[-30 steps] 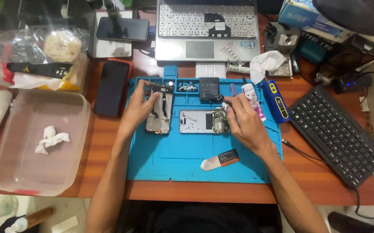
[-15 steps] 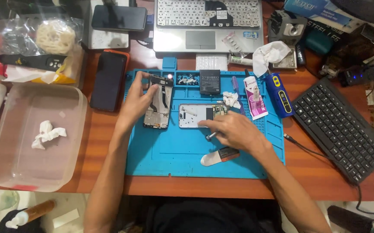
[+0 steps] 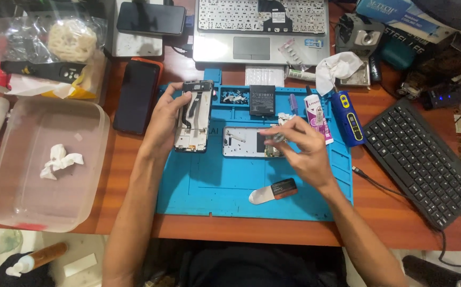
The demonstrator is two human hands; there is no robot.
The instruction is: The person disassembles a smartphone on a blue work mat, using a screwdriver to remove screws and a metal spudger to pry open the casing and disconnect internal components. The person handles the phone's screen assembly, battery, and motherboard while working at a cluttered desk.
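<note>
Fingers of the left hand wrap the left edge of an opened phone frame, holding it tilted up off the blue work mat, with the thumb near its far corner. Just to the right, the right hand hovers over a white phone back shell lying flat on the mat; its fingertips are pinched narrowly together above the shell's right end, and whether they grip some small part cannot be told. A pry tool lies on the mat nearer the person. Farther back on the mat sits a black battery. Off the mat to the left lies a dark phone, beyond it a clear plastic tub. A black keyboard sits at the right, a laptop at the far side
</note>
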